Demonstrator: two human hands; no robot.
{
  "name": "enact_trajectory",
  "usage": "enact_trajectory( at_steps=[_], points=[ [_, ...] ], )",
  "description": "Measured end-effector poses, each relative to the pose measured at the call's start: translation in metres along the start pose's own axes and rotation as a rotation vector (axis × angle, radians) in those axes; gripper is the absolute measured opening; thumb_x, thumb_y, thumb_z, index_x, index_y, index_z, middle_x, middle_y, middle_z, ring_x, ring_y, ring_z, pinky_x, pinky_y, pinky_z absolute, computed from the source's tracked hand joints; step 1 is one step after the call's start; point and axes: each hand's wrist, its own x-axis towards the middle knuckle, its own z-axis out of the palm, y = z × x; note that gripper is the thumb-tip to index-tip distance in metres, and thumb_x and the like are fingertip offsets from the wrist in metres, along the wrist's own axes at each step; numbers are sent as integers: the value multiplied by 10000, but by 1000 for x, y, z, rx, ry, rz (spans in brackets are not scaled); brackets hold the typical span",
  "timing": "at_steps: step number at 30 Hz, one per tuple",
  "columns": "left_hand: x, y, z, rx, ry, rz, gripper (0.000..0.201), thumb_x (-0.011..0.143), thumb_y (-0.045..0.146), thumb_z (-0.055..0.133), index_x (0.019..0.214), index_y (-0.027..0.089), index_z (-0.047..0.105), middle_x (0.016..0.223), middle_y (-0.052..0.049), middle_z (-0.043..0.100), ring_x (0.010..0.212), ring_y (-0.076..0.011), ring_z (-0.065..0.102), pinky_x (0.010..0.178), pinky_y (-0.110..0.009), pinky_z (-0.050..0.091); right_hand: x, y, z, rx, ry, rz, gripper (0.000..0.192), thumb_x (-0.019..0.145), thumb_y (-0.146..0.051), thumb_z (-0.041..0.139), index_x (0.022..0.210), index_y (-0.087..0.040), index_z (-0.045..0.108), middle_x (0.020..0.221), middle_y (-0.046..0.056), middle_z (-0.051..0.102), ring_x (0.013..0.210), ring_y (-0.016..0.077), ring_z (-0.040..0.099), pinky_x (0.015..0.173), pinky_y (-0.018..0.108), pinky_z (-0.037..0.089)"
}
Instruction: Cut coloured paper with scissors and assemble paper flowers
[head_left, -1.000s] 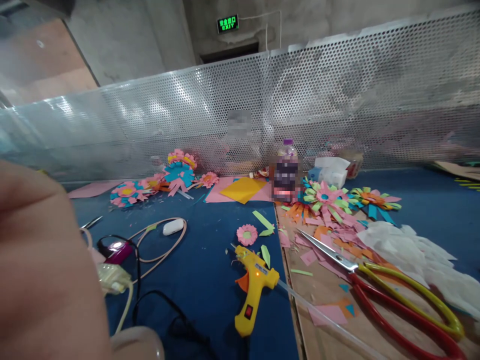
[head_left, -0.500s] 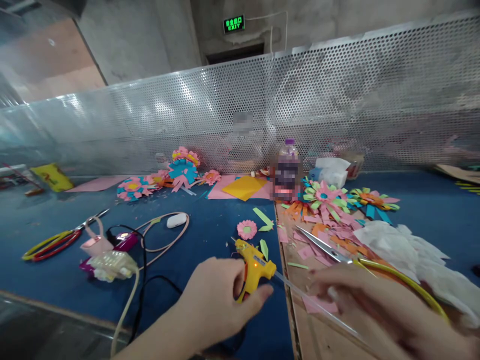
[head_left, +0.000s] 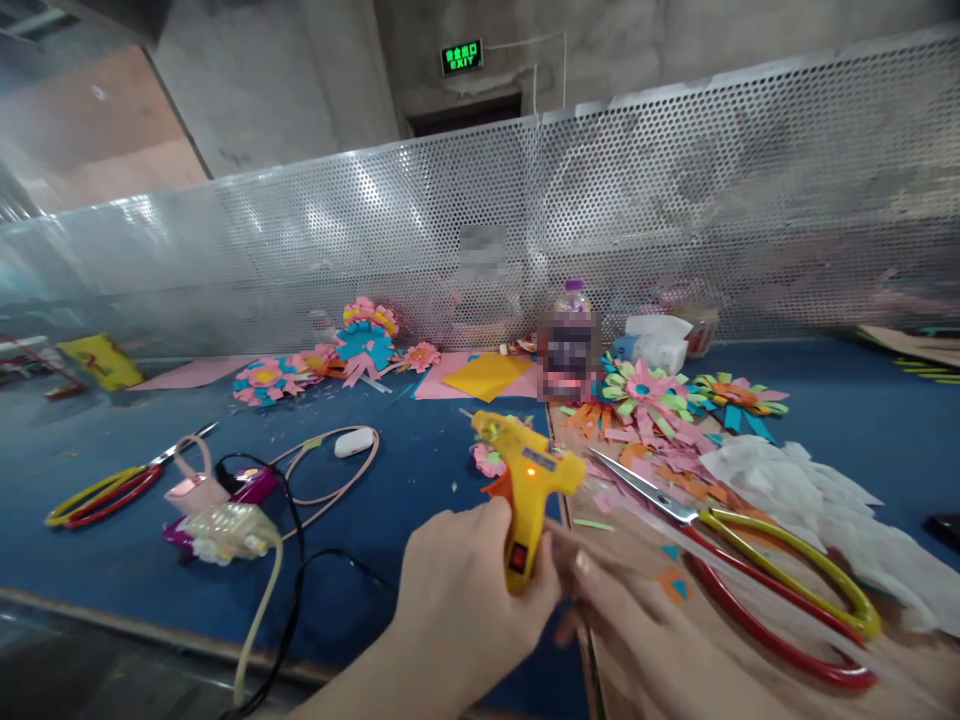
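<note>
My left hand [head_left: 469, 600] grips the handle of a yellow hot glue gun [head_left: 525, 478] and holds it lifted above the blue table, nozzle pointing away to the left, its orange light on. My right hand [head_left: 637, 630] is blurred just right of the gun's rear, fingers pinched on the clear glue stick [head_left: 600, 535] that sticks out of the back. A small pink paper flower [head_left: 487, 462] lies partly hidden behind the gun.
Large red-and-yellow scissors [head_left: 750, 560] lie on a brown board [head_left: 660, 690] with paper scraps. White tissue [head_left: 810, 500] is at right. Paper flowers [head_left: 652, 395], a bottle [head_left: 574, 340], a second pair of scissors [head_left: 112, 485], cables and a power strip [head_left: 225, 530] lie around.
My left hand reached in, took the glue gun by its handle and lifted it off the table. My right hand came in and closed on the glue stick behind it.
</note>
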Motion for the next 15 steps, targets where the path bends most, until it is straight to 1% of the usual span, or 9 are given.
enact_trajectory(
  at_steps=[1, 3, 5, 7, 8, 10, 12, 13, 15],
  points=[
    [1, 8, 2, -32, 41, 38, 227, 760, 393, 460, 643, 203, 503, 538, -23, 566, 507, -184, 551, 476, -290, 327, 5, -7, 2, 109, 59, -19, 467, 778, -517, 518, 1141, -231, 586, 947, 50, 670, 861, 191, 623, 841, 343, 476],
    [3, 24, 8, -106, 89, 103, 195, 735, 376, 494, 663, 195, 517, 541, -25, 568, 502, -190, 557, 457, -291, 335, 14, -21, 5, 300, 108, -44, 419, 766, -483, 554, 1091, -223, 605, 1019, 45, 654, 947, 196, 601, 880, 332, 461],
    [4, 36, 14, -214, 98, 153, 146, 720, 321, 512, 715, 177, 538, 603, -36, 603, 531, -188, 575, 461, -286, 361, 20, -31, 4, 441, 220, -21, 357, 742, -437, 599, 1029, -226, 619, 981, 34, 667, 894, 192, 622, 823, 308, 497],
    [6, 41, 17, -354, 20, 187, 187, 709, 335, 535, 785, 166, 556, 675, -41, 631, 578, -184, 593, 484, -273, 391, 23, -36, -1, 536, 312, 14, 327, 724, -407, 624, 997, -227, 615, 911, 33, 681, 811, 187, 641, 753, 297, 526],
    [9, 40, 16, -424, -38, 191, 209, 726, 355, 528, 815, 169, 561, 699, -35, 640, 594, -174, 598, 494, -261, 401, 23, -38, -5, 570, 326, 4, 318, 724, -401, 625, 990, -228, 609, 897, 35, 683, 790, 186, 645, 728, 294, 534],
    [18, 31, 10, -519, -144, 159, 227, 802, 382, 452, 838, 191, 568, 713, -13, 650, 597, -144, 599, 507, -234, 405, 25, -39, -15, 607, 316, -78, 292, 745, -404, 602, 976, -226, 592, 886, 41, 683, 770, 181, 646, 707, 290, 537],
    [33, 14, 1, -470, -182, 31, 295, 877, 354, 331, 805, 196, 569, 653, -4, 640, 548, -123, 578, 502, -221, 393, 25, -41, -23, 579, 323, -149, 252, 761, -406, 581, 914, -207, 582, 795, 43, 678, 694, 172, 641, 636, 268, 537],
    [40, 3, -4, -406, -146, -17, 320, 883, 368, 321, 777, 189, 564, 617, -6, 627, 542, -124, 571, 518, -225, 396, 26, -43, -25, 556, 326, -151, 242, 762, -409, 575, 881, -198, 574, 719, 38, 664, 628, 167, 628, 581, 260, 530],
    [52, -25, -14, -271, -28, -39, 310, 876, 394, 345, 799, 194, 569, 701, -14, 642, 649, -140, 589, 601, -242, 409, 26, -49, -29, 531, 328, -120, 241, 759, -413, 569, 842, -186, 563, 596, 22, 613, 519, 160, 585, 485, 252, 501]
  ],
)
